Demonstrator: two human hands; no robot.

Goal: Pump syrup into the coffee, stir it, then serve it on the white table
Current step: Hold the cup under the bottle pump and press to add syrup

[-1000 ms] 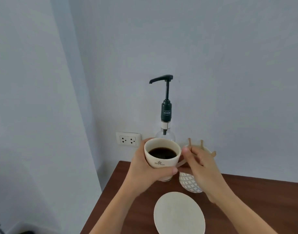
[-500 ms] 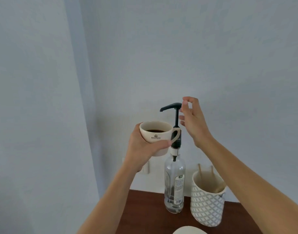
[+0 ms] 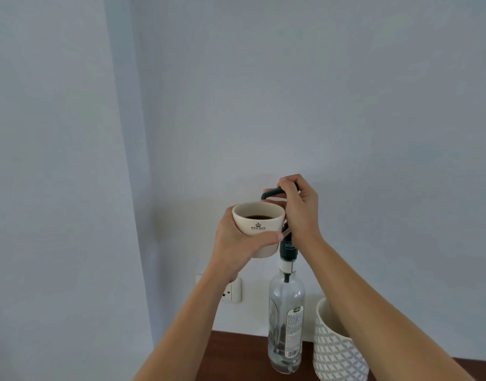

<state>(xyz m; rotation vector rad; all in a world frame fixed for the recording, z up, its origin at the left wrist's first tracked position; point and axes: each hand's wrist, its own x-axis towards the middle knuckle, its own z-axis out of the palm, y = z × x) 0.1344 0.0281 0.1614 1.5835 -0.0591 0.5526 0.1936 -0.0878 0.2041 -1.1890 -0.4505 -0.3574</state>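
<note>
My left hand [image 3: 237,243] grips a cream cup [image 3: 257,225] of dark coffee, held high in the air. The cup's rim sits just under the spout of the dark green pump [image 3: 272,193]. That pump tops a clear glass syrup bottle [image 3: 286,323], which stands on the brown table [image 3: 236,356]. My right hand [image 3: 301,210] is closed over the pump head from above, hiding the pump stem. The bottle holds only a little liquid at its bottom.
A white ceramic holder [image 3: 336,350] with a grey diamond pattern stands right of the bottle. A wall socket [image 3: 232,291] sits behind my left forearm. Pale walls meet in a corner to the left.
My right hand went from the holder up to the pump and has closed on its head. My left hand raised the cup under the spout.
</note>
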